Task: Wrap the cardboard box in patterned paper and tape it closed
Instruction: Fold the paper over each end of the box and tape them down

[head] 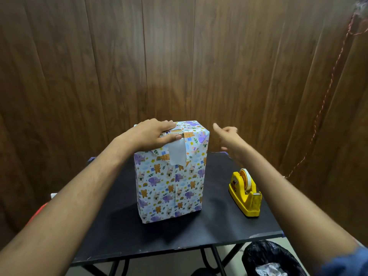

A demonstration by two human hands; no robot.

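Observation:
The box (171, 182) stands upright on a black table (219, 224), covered in white paper printed with elephants, bears and rabbits. My left hand (153, 134) lies flat on its top, thumb pressing the folded end flaps. A white flap of paper (177, 154) hangs down the front face below the thumb. A small patch of brown cardboard (176, 132) shows between the top folds. My right hand (227, 138) hovers in the air just right of the box's top, fingers loosely spread, holding nothing.
A yellow tape dispenser (246, 193) with a white roll sits on the table's right side. A bin lined with a black bag (272, 259) stands on the floor at the lower right. Wood-panelled walls close in behind the table.

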